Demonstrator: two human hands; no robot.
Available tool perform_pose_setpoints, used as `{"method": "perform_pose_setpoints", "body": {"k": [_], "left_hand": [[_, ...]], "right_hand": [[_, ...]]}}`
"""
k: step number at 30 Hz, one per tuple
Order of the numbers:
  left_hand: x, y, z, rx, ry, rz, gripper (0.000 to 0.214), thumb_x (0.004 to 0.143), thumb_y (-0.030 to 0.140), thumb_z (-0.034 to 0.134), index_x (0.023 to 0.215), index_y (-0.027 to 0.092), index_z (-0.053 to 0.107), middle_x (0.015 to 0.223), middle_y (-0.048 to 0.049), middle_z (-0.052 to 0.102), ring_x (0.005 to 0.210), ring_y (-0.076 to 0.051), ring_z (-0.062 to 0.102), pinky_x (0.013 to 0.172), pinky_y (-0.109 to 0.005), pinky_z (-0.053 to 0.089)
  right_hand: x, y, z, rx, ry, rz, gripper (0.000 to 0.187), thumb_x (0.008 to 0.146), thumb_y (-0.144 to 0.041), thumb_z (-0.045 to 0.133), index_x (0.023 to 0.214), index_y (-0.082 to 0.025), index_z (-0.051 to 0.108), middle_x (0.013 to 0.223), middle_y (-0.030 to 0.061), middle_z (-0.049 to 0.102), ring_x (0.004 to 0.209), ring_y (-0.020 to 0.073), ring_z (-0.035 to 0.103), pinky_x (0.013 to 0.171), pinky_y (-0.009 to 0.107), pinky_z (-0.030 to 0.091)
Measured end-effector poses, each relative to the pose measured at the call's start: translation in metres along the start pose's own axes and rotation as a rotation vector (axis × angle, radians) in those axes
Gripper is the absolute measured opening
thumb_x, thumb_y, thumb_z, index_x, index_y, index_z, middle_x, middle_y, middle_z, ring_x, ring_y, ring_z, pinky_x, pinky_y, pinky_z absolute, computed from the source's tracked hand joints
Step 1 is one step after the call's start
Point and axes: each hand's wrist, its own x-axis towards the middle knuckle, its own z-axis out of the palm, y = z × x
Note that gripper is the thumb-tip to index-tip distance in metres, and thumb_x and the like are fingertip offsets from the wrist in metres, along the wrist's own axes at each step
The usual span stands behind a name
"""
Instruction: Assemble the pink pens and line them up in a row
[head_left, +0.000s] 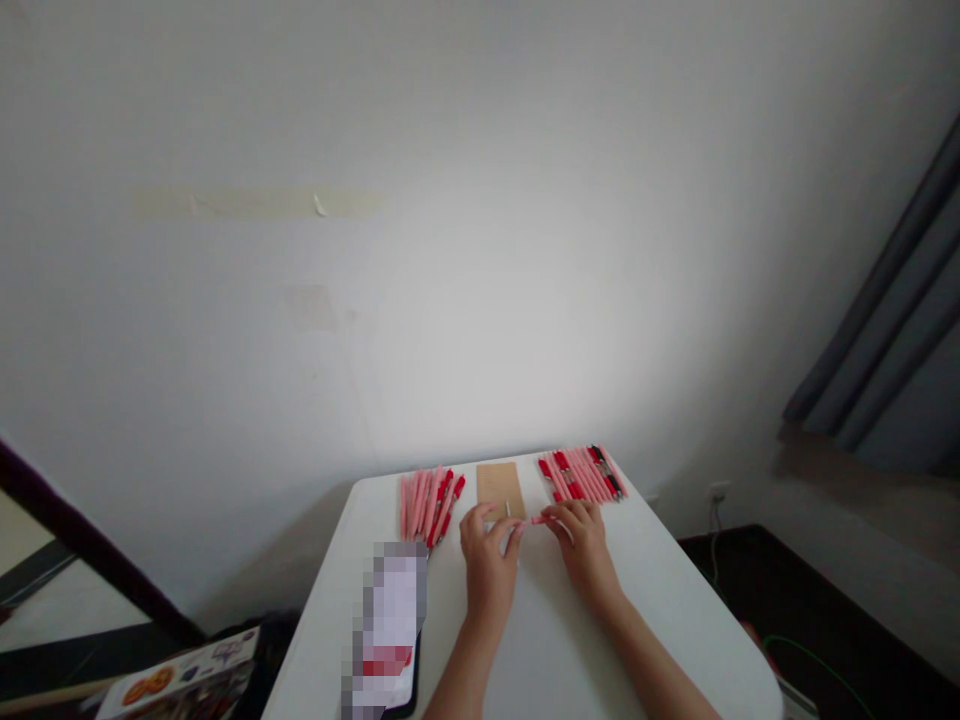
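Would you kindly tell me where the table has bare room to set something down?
The table looks bare between the forearms and right of the right hand, to the table's edge. Crowded: the far side, with left pens, brown card and right pens; near left, the phone.

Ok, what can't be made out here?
All in the head view:
Slim pink and red pen: ends, covered by left hand and right hand.
Black-edged rectangular phone: screen content, pixelated.
Flat brown sheet: near edge, behind left hand.
Grey cloth curtain: cut off by right edge.
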Motion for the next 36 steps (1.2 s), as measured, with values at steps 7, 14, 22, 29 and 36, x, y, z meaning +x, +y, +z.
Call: {"method": "perform_pose_setpoints", "body": {"k": [7, 14, 22, 29, 36], "left_hand": [[-0.0002, 0.0017, 0.0007, -0.010, -0.011, -0.012, 0.012, 0.080, 0.030, 0.062, 0.081, 0.029, 0.073, 0.106, -0.0055, 0.056, 0.106, -0.022, 0.052, 0.094, -0.047, 0.047], [-0.0006, 0.0024, 0.0003, -0.022, -0.051, -0.023, 0.010, 0.078, 0.033, 0.064, 0.080, 0.032, 0.073, 0.107, -0.0047, 0.056, 0.108, -0.022, 0.052, 0.096, -0.048, 0.046], [0.0001, 0.0002, 0.0023, -0.011, -0.043, -0.019, 0.010, 0.076, 0.031, 0.065, 0.082, 0.030, 0.073, 0.107, -0.0054, 0.057, 0.106, -0.022, 0.053, 0.094, -0.048, 0.047], [-0.0015, -0.0047, 0.0046, 0.004, -0.013, -0.026, 0.012, 0.074, 0.026, 0.068, 0.085, 0.027, 0.072, 0.107, -0.0061, 0.057, 0.107, -0.024, 0.052, 0.095, -0.049, 0.047], [-0.0013, -0.0073, 0.0058, 0.005, 0.025, -0.013, 0.010, 0.076, 0.028, 0.065, 0.084, 0.026, 0.072, 0.106, -0.0066, 0.058, 0.105, -0.024, 0.052, 0.093, -0.049, 0.047]], "right_hand": [[-0.0002, -0.0024, -0.0001, 0.005, -0.042, -0.027, 0.015, 0.089, -0.029, 0.054, 0.094, -0.026, 0.069, 0.095, 0.0058, 0.064, 0.094, 0.0230, 0.052, 0.082, 0.038, 0.045], [-0.0010, -0.0025, 0.0019, 0.020, -0.045, -0.059, 0.014, 0.088, -0.027, 0.056, 0.094, -0.026, 0.069, 0.096, 0.0060, 0.064, 0.095, 0.0230, 0.052, 0.083, 0.038, 0.045], [-0.0008, -0.0026, 0.0009, 0.073, -0.101, -0.036, 0.016, 0.089, -0.029, 0.055, 0.098, -0.029, 0.068, 0.092, 0.0052, 0.065, 0.093, 0.0230, 0.052, 0.083, 0.038, 0.044], [-0.0012, -0.0008, 0.0019, 0.158, -0.041, 0.022, 0.024, 0.091, -0.036, 0.049, 0.105, -0.030, 0.068, 0.093, 0.0062, 0.064, 0.093, 0.0228, 0.052, 0.083, 0.038, 0.046], [0.0023, -0.0018, -0.0022, 0.315, 0.045, 0.159, 0.028, 0.089, -0.045, 0.052, 0.098, -0.025, 0.069, 0.095, 0.0069, 0.067, 0.095, 0.0220, 0.057, 0.087, 0.038, 0.046]]}}
